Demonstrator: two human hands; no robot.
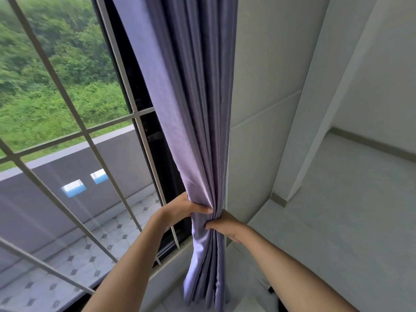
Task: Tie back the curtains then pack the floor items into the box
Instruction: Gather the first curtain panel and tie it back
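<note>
A lilac curtain hangs bunched into folds at the right edge of the window, beside the white wall. My left hand grips the gathered folds from the window side, thumb on the front of the cloth. My right hand grips the same bundle from the wall side, just below the left hand. Between the two hands the curtain is squeezed narrow, and below them it flares out toward the floor. No tie-back, box or floor items can be made out.
A window with white bars fills the left, a tiled balcony and greenery beyond it. A white panelled wall stands right of the curtain. Pale floor spreads to the right. A small dark object shows beside my right forearm.
</note>
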